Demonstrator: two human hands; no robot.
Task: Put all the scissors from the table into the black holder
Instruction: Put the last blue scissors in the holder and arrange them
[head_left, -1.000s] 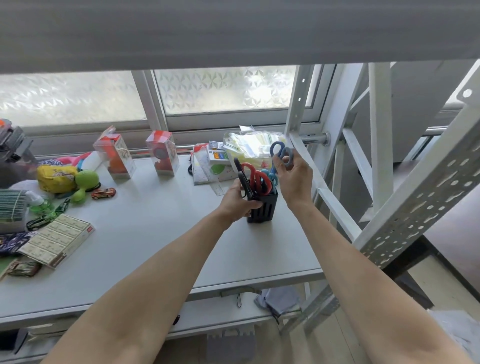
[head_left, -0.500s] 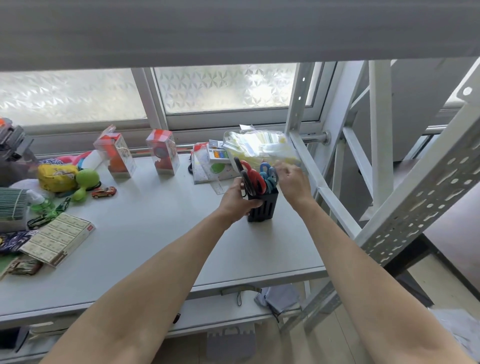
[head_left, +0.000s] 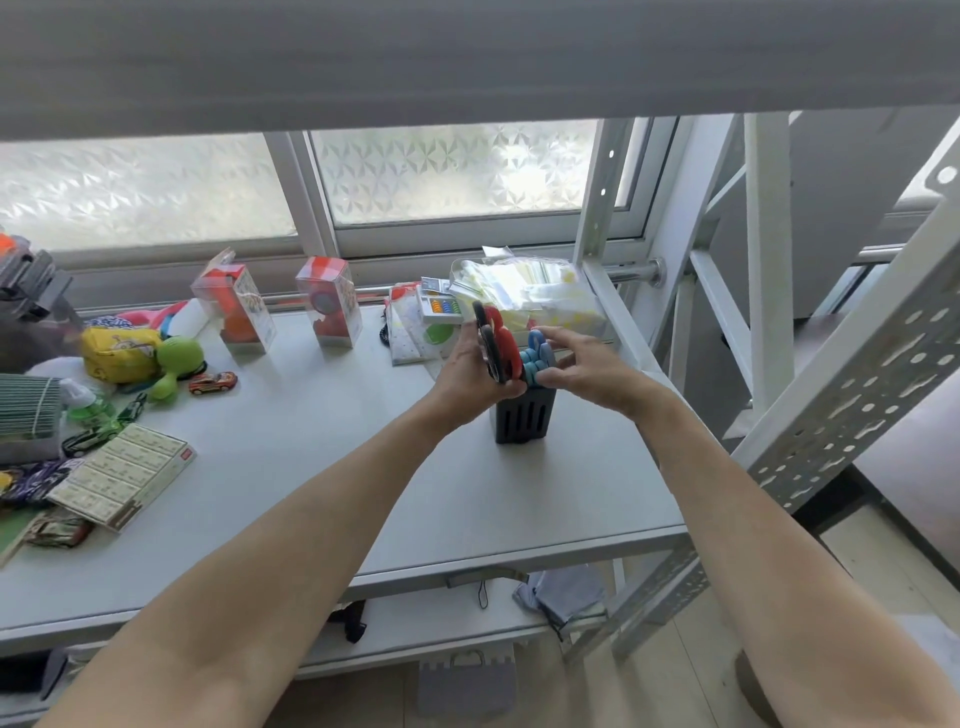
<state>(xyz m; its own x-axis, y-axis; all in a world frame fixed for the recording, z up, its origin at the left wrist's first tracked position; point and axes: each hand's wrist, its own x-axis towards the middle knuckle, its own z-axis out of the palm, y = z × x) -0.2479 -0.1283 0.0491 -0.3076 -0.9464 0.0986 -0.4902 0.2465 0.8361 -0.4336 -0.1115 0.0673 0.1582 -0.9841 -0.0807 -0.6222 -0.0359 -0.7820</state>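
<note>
Black holder (head_left: 523, 418) stands right of frame centre, scissors (head_left: 511, 348) upright inside. My left hand (head_left: 470, 376) clasps its rim and handles; my right hand (head_left: 587, 371) hovers half-open, empty. Risk: a careless withdrawal tips the top-heavy holder.

Scissors (head_left: 511, 345) upright in blk holder (head_left: 522, 415)
</note>
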